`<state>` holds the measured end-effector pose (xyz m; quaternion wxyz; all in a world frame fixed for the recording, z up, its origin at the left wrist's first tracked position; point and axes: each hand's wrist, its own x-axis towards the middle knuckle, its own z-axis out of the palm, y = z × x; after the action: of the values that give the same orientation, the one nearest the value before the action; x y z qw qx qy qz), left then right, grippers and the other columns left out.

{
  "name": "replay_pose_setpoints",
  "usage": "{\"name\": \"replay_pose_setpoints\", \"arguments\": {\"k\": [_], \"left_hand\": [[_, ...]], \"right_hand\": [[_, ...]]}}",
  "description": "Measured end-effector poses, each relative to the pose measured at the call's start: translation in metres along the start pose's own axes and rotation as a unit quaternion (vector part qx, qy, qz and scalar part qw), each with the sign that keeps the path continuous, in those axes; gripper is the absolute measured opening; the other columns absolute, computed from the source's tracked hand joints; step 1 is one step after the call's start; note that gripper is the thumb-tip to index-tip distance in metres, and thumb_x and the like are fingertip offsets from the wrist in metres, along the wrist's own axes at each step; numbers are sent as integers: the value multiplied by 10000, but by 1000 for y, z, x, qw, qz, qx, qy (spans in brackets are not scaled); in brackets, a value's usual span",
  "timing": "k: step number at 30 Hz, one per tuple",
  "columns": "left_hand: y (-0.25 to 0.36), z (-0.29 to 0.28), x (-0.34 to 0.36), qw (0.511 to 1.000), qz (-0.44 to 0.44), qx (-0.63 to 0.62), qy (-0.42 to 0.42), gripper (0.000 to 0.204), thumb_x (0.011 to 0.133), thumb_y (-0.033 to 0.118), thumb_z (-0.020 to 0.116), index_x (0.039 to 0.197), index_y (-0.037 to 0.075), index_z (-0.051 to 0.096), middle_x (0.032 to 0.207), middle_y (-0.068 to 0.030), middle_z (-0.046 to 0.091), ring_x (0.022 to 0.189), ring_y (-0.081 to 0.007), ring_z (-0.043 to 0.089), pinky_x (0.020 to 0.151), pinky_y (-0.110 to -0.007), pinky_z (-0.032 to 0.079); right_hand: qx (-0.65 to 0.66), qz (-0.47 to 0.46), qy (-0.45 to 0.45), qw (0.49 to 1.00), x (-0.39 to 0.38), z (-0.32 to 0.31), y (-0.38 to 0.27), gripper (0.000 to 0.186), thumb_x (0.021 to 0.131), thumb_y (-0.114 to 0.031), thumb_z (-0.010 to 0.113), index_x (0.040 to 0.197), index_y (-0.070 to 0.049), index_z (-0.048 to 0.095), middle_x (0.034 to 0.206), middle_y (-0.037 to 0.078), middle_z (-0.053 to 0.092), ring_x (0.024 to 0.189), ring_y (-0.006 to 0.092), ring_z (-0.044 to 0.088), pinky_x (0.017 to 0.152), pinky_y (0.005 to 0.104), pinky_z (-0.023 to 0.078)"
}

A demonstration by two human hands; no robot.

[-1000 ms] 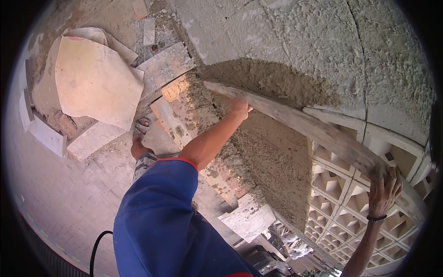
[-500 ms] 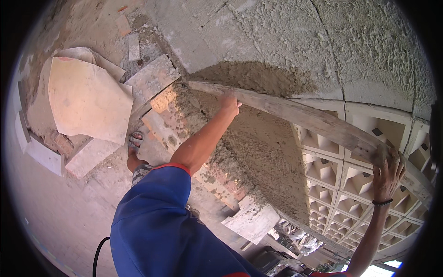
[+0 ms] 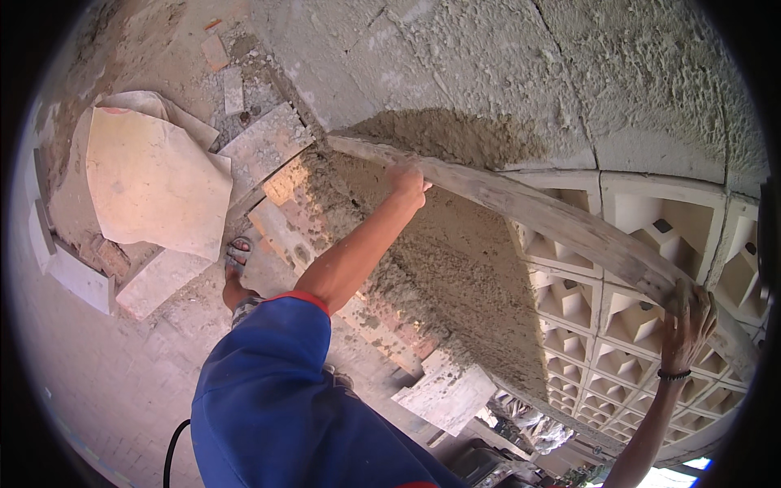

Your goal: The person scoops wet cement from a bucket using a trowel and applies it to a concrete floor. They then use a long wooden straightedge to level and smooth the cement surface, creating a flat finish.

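Note:
A long wooden board [image 3: 533,210] lies on edge against the wall, running from upper left to lower right. My left hand [image 3: 407,177] is closed round it near its upper-left end. Towards the other end my right hand [image 3: 688,321] grips it, fingers bent over its edge, a dark bead bracelet at the wrist. Wet, darker mortar [image 3: 451,134] lies along the board's far side. On the near side, a smoothed mortar surface [image 3: 472,268] stretches down to patterned ventilation blocks [image 3: 626,313], which the board partly crosses.
Rough grey plaster [image 3: 651,89] covers the wall beyond. Mortar-spattered planks [image 3: 325,264] line the wall's foot. A bent pale sheet [image 3: 154,179] rests on slabs at left, near a sandalled foot [image 3: 238,252]. A pale panel [image 3: 447,392] lies lower down, near a dark machine-like object [image 3: 480,465].
The board's lower-right end and my right hand have shifted slightly downward. My left hand keeps its hold at nearly the same spot. The whole view has moved a little.

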<state>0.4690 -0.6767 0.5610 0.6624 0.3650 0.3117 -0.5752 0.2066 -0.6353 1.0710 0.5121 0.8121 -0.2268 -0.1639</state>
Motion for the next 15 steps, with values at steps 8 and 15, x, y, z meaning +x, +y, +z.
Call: {"name": "replay_pose_setpoints", "arguments": {"k": [8,15], "left_hand": [[7,-27,72,997,-16,11,73,420,988,124,483,1370,-20,383,1230,-193,533,851,-289,653,460,-314,480],[23,-31,78,961,0,277,4,442,983,79,494,1388,-44,369,1281,-197,532,958,-276,641,505,-327,438]], "right_hand": [[42,-14,9,999,35,9,-56,577,763,-111,689,1312,-237,566,1255,91,506,1207,313,468,1039,488,341],[41,9,1,999,39,9,-64,586,749,-100,693,1295,-279,577,1223,81,512,1183,302,480,1025,492,351]]}}
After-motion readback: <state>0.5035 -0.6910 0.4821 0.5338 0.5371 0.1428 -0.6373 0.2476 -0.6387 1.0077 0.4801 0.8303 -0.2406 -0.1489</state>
